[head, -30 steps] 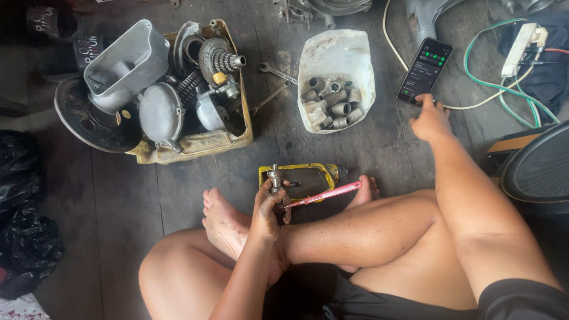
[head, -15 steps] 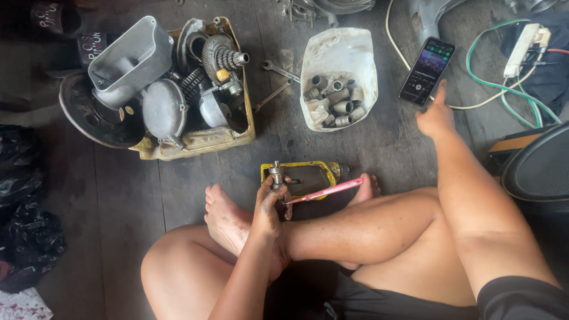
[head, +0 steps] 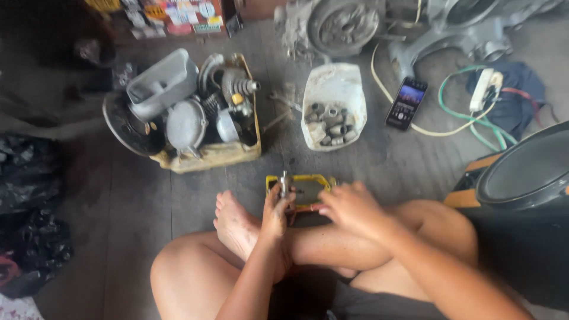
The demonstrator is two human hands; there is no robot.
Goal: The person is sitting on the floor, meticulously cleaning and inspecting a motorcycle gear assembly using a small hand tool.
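The right hand (head: 351, 208) has come back from the phone (head: 406, 103) and now sits over the yellow tray (head: 303, 185), right beside the left hand (head: 277, 208). The left hand is closed around a small metal part (head: 285, 184) that stands upright at the tray's near left edge, just above the bare foot (head: 234, 224). The right hand's fingers are curled down over the tray; I cannot tell whether they hold anything. The phone lies on the floor at about one o'clock from the hands, screen lit. A white tub (head: 333, 106) of metal fittings sits at twelve, a box (head: 204, 121) of engine parts at ten.
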